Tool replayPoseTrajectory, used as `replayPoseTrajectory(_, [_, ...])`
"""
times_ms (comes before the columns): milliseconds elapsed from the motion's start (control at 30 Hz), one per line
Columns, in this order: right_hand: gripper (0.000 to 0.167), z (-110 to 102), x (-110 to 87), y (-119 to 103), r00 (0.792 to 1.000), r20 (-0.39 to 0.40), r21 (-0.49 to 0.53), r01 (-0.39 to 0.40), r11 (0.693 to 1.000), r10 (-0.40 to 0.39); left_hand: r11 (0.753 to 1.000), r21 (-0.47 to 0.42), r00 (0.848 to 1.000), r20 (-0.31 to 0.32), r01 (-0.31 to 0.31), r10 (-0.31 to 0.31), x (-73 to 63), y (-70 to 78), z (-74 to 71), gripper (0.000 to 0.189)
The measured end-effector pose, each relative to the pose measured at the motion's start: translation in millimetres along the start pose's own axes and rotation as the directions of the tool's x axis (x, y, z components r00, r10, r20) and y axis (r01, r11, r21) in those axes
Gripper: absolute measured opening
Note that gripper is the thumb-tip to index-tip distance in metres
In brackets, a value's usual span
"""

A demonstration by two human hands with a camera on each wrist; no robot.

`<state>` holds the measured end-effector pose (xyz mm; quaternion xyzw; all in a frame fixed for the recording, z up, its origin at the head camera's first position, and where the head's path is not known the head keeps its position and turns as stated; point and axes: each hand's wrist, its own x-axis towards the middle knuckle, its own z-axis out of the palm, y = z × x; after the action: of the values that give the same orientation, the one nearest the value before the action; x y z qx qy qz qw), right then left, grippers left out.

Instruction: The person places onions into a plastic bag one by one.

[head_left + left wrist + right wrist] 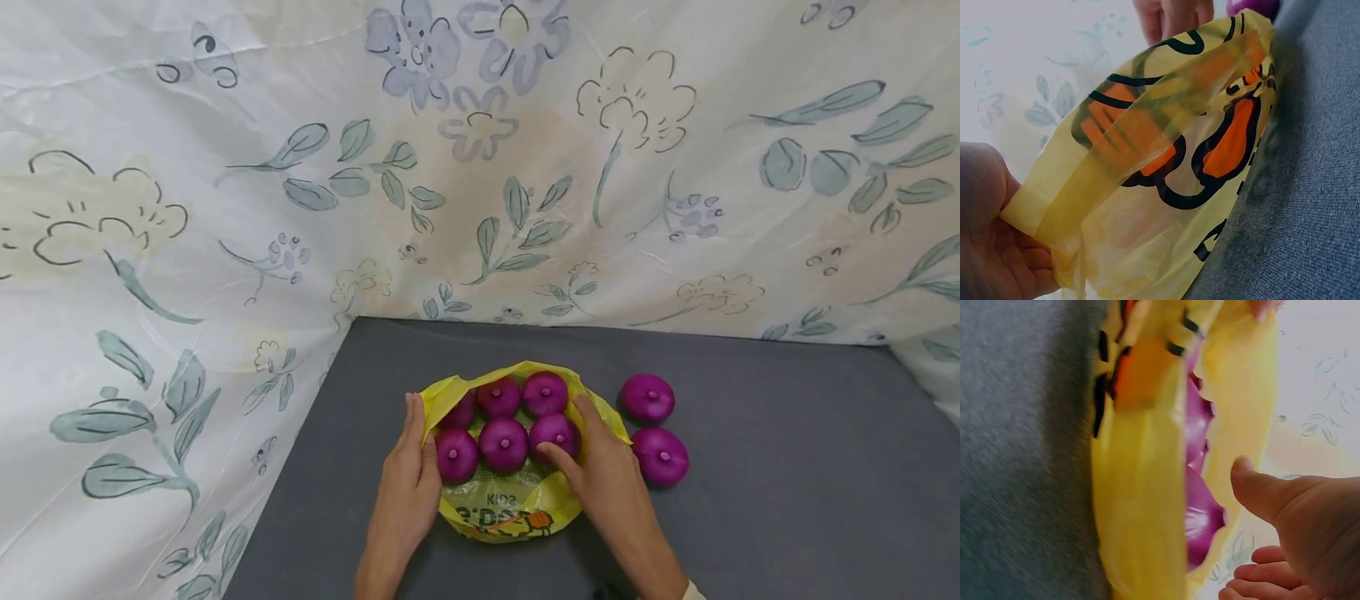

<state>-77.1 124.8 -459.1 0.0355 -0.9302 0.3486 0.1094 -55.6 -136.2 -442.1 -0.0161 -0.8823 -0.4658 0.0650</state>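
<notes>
A yellow plastic bag (502, 487) with black and orange print lies on the dark table, its mouth wide and facing up. Several shiny purple toy onions (504, 445) sit inside it in two rows. My left hand (405, 483) holds the bag's left rim between thumb and fingers. At the right rim is my right hand (611, 475), fingers extended along the edge and thumb stretched inward over the nearest onion (555, 432). In the right wrist view, that thumb (1266, 490) stands apart from the fingers, with onions showing through the bag's mouth.
Two more toy onions, one farther back (647, 398) and one nearer (661, 457), lie on the table right of the bag, close to my right hand. A flower-printed white cloth (480, 250) hangs behind and left of the dark grey table (795, 467).
</notes>
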Motion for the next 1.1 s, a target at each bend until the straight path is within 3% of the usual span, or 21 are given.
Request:
replayPoseTrajectory(367, [0.085, -26.4, 6.4, 7.1, 0.993, -0.122, -0.016, -0.002, 1.000, 0.000, 1.000, 0.004, 1.000, 0.007, 0.006, -0.006, 2.1, 0.6, -0.3, 0.062])
replayPoseTrajectory(800, [0.090, -52.3, 8.2, 20.7, 0.964, -0.266, -0.021, -0.014, 1.000, 0.008, 1.000, 0.012, 1.000, 0.002, 0.003, -0.003, 3.5, 0.6, 0.2, 0.063])
replayPoseTrajectory(1100, [0.092, -74.3, 1.9, 29.1, 0.942, -0.306, -0.043, -0.160, 0.986, 0.140, 1.000, 0.016, 1.000, 0.000, 0.001, -0.001, 2.1, 0.6, 0.6, 0.063])
